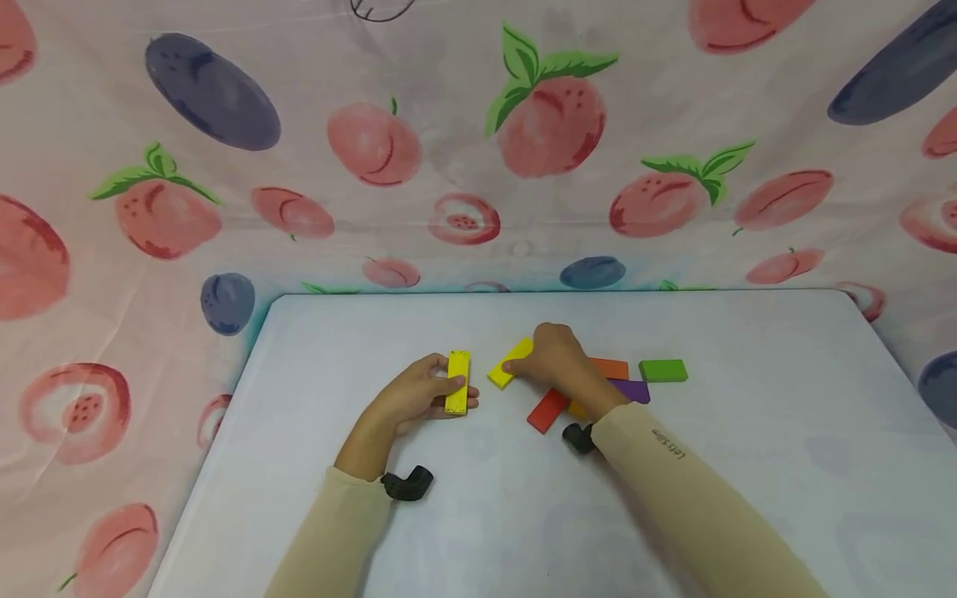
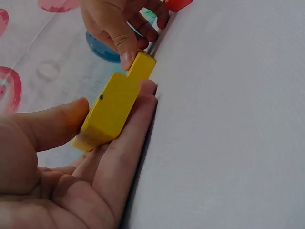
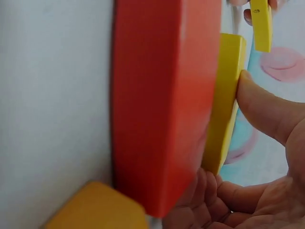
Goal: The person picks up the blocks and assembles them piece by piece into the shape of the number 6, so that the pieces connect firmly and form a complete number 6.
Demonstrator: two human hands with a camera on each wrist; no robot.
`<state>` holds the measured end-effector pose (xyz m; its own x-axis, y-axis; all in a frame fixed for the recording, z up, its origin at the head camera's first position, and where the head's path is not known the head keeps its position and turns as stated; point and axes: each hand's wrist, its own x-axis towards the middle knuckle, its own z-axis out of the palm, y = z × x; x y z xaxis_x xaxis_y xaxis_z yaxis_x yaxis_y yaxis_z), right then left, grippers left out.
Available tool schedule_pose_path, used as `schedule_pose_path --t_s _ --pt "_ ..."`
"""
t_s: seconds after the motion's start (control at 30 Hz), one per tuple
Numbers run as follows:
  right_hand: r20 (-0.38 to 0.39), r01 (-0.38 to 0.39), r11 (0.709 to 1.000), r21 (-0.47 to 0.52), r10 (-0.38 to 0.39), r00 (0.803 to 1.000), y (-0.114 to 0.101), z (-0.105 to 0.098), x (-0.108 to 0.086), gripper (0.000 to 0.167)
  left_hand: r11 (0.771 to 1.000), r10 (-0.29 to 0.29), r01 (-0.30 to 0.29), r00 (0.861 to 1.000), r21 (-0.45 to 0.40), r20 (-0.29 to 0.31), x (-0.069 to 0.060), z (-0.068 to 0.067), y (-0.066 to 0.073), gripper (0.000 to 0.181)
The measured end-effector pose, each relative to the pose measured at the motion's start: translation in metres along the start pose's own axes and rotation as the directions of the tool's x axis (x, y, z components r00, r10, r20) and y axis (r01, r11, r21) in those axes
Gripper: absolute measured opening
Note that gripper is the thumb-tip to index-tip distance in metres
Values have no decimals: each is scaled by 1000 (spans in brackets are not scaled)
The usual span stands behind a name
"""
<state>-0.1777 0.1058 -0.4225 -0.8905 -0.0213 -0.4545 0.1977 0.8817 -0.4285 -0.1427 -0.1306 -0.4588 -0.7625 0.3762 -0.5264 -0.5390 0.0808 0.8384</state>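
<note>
A yellow block [image 2: 112, 107], a flat, oblong bar with smooth faces, slightly rounded corners and a dark nick on one edge, sits in the left hand [image 1: 411, 394], above the left-centre part of the table; that hand pinches it, the thumb laid across one face and the fingers extended behind. Just to its right, a second yellow block [image 3: 228, 95] of the same slab shape slants away, pinched by the right hand [image 1: 553, 357] between the thumb and the fingers; whether it touches the table cannot be told. Beneath and beside the right forearm lies a loose cluster of similar smooth bars, partly hidden: a glossy, crisp-edged red block [image 1: 548, 411], an orange block [image 1: 611, 369], a purple block [image 1: 635, 390] and an amber block [image 1: 577, 409]. A matt green block [image 1: 663, 370] lies flat just beyond the cluster's right end. All rest on a pale, flat table [image 1: 486, 515] with rounded far corners. Beige fabric sleeves [image 1: 695, 490] cover the forearms, a curved black device [image 1: 407, 483] showing at the left wrist. Behind hangs a pale cloth [image 1: 463, 83], softly creased and printed with pink fruit, green leaves and dark-blue ovals.
</note>
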Motion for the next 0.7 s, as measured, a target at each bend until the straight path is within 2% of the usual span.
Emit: schedule_pose_path --t_s 0.13,0.43,0.57,0.7 --pt "33 -7 1000 -15 8 999 0 0 1 65 999 1 0 1000 -52 30 -5 -3 -2 23" --pt "106 -15 1000 6 15 994 6 0 3 82 995 13 -1 994 -102 113 -13 -5 -15 23" --pt "106 -49 994 94 39 994 5 0 1 83 993 22 -4 989 -117 147 -15 -7 -17 23" --pt "87 -26 981 190 9 996 3 2 0 79 990 25 -1 986 -144 167 -15 -10 -16 25"
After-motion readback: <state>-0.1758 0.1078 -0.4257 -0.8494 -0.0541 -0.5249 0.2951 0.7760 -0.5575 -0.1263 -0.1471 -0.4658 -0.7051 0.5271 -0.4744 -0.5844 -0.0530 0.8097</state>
